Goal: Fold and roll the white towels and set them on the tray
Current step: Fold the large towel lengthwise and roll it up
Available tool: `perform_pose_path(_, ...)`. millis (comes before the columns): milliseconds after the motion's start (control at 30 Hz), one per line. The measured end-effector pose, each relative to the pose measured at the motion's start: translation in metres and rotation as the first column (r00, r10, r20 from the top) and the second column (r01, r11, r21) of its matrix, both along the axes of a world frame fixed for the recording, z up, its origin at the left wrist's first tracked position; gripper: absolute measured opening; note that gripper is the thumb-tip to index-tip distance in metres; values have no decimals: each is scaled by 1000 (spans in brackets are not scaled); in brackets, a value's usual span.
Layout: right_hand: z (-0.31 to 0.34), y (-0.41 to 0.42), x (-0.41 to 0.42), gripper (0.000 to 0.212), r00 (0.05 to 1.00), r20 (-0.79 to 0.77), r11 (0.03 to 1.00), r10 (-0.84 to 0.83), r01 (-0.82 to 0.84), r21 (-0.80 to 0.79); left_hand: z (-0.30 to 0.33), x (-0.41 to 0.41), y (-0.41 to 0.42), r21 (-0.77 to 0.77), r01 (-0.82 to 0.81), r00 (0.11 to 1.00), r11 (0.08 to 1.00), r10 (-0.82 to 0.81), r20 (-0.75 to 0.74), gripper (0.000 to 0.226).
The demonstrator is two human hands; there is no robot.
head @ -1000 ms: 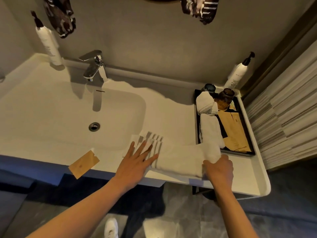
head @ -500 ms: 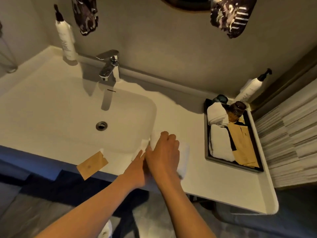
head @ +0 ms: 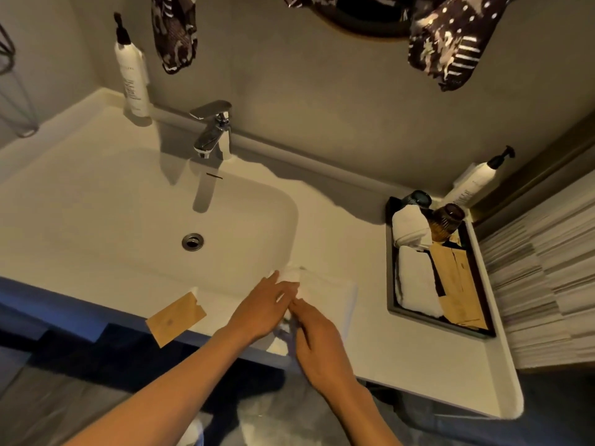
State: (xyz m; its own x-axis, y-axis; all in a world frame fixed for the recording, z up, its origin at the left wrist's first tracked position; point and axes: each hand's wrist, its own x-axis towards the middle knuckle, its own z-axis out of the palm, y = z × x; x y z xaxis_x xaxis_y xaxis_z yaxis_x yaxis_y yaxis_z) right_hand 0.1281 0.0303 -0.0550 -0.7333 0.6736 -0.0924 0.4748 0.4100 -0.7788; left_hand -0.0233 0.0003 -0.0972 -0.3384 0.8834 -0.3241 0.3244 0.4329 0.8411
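Observation:
A folded white towel (head: 325, 292) lies on the counter just right of the sink basin, near the front edge. My left hand (head: 260, 309) rests on its left end with fingers stretched flat. My right hand (head: 317, 341) pinches the towel's near left edge, right beside the left hand. A dark rectangular tray (head: 484, 331) stands at the right of the counter. On it sit a rolled white towel (head: 410, 228) at the back and another white towel (head: 417, 284) lying lengthwise in front of it.
The tray also carries brown paper packets (head: 457, 284) and two dark glasses (head: 447, 220). A pump bottle (head: 473, 181) stands behind it, another (head: 133, 78) at the back left. A faucet (head: 214, 130) overhangs the sink (head: 96, 220). A brown packet (head: 175, 318) lies at the front edge.
My right hand carried the towel's right end over to the left, halving its length, then slid back to the near edge. My left hand stayed on the left end. The view shifted.

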Motion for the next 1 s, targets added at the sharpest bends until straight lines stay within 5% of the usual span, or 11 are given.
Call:
perform_pose_path(100, 0, 28, 15, 40, 983, 11, 855, -183, 154, 495, -4, 2, 3, 38, -12, 999, 999, 13, -43, 35)
perform_pose_path(233, -24, 39, 14, 66, 897, 418, 908, -145, -48, 417, -5, 0, -3, 83, -42, 999, 996, 42, 4, 34)
perform_pose_path(433, -47, 43, 16, 64, 893, 417, 929, -167, 0, 371, -7, -1, 0, -69, -191, 975, 979, 198, 101, 86)
perform_pose_path(533, -46, 48, 18, 66, 932, 301, 958, -201, 123, 258, 3, 1, 7, -143, -221, 973, 965, 227, 29, 87)
perform_pose_path(600, -36, 47, 23, 79, 898, 198, 918, -394, 373, 134, 11, 2, 9, -184, -218, 976, 959, 216, -29, 84)
perform_pose_path(700, -23, 58, 28, 94, 702, 289, 652, -651, 712, -260, 20, -1, 12, -279, -201, 979, 939, 183, -90, 84)
perform_pose_path(800, -21, 75, 26, 97, 707, 428, 446, -563, 696, -563, 29, -2, 19, -323, -184, 979, 928, 145, -142, 77)
perform_pose_path(1000, -17, 70, 27, 75, 774, 287, 481, -564, 591, -648, 42, 3, 13, -392, -224, 974, 892, 222, -52, 80)
